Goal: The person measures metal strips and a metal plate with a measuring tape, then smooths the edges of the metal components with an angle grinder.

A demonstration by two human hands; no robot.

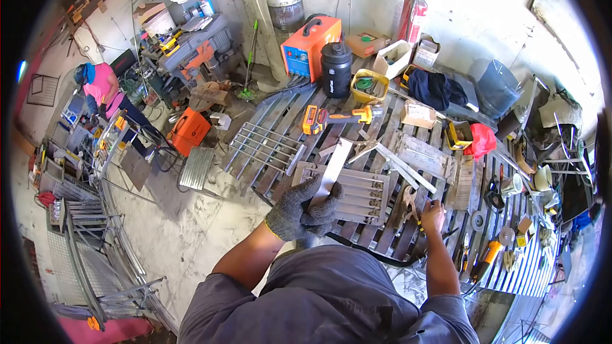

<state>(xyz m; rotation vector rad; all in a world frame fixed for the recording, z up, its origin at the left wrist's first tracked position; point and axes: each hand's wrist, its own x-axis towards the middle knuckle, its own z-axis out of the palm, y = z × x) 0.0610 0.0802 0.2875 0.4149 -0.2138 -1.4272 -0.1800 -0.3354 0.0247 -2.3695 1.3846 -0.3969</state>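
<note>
My left hand, in a dark grey knitted glove, is closed round the lower end of a flat pale metal bar. The bar tilts upward over a small metal frame with several rods on the slatted table. My right hand is bare and closed at the table's front part. A bit of yellow and black shows at its fingers, too small to name. Just left of it lie metal locking pliers. Flat metal strips lie beyond, on the slats.
An orange cordless tool, a black jug and an orange welding machine stand farther back. An angle grinder lies at right. A rod grille lies at the left table edge. Another person in pink works far left.
</note>
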